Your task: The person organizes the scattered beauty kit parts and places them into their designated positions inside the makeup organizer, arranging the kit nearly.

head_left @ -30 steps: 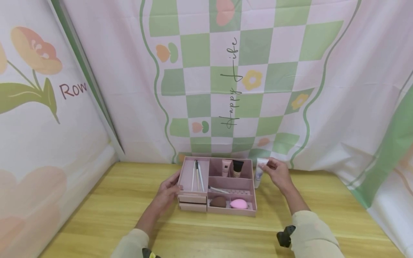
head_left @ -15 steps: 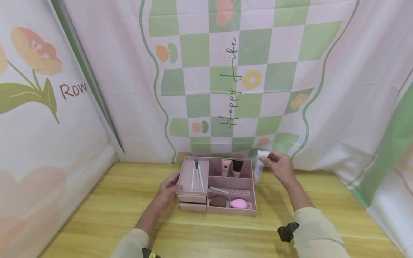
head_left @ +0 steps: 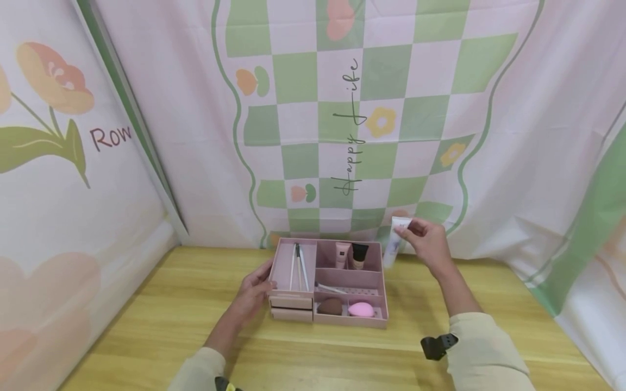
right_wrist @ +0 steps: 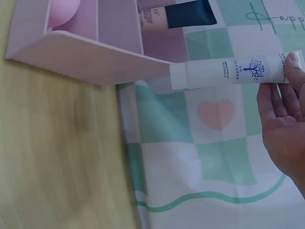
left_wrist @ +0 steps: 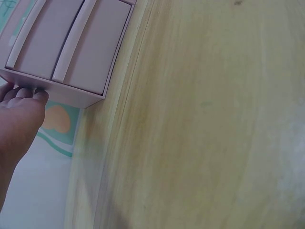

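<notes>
Head view: the pink organiser (head_left: 326,282) sits on the wooden table (head_left: 146,326) and serves as the reference point. The right hand (head_left: 427,241) pinches the flat end of a white tube (head_left: 393,244), cap down, in the air just off the organiser's rear right corner and clear of the table. The right wrist view confirms it: fingertips (right_wrist: 291,62) closed on the tube's crimped end, cap (right_wrist: 177,75) level with the organiser's outer wall (right_wrist: 95,62). The left hand (head_left: 254,290) rests against the organiser's left side beside the two drawers (head_left: 292,307), fingertips (left_wrist: 28,91) curled onto the edge of the box.

Contents noted: two upright tubes (head_left: 351,255) in the rear right compartment, brushes (head_left: 298,266) in the rear left, a brown sponge (head_left: 330,307) and a pink sponge (head_left: 362,309) at the front.

Risks, in my judgement: the hold is a light pinch at the far end, so the hanging tube could swing or slip. The cap sits close to the wall and could catch on it. Lowered into the rear right compartment, the tube could topple the two upright ones.
</notes>
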`<state>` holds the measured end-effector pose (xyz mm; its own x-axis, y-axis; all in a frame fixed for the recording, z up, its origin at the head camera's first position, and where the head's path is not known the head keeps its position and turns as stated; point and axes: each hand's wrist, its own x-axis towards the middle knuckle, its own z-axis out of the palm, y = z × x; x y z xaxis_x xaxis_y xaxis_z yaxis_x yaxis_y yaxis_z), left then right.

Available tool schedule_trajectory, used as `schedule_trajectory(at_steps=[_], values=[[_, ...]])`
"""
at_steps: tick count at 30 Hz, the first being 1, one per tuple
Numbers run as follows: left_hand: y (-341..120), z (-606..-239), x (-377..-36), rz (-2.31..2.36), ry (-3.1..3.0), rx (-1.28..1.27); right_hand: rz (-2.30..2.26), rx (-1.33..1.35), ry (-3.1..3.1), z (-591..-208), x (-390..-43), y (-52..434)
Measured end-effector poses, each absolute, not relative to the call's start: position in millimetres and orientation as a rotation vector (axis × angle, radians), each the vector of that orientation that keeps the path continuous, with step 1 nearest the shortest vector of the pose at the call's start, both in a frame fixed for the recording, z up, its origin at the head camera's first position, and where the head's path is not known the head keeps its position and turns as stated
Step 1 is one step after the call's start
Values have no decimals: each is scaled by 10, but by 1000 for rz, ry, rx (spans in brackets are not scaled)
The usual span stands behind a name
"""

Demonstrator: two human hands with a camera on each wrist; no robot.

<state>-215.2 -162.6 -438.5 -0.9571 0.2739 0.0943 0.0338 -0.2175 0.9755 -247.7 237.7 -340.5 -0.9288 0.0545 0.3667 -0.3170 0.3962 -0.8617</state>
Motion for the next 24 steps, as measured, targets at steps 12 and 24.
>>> schedule_trajectory(at_steps=[12, 24], values=[[-1624, -4391, -2158, 2307, 1852, 373, 1657, 287, -2234, -3382, -2482, 2235], [-1631, -4406, -2164, 2311, 1844, 377, 1661, 288, -2330, -3604, -2548, 2136]])
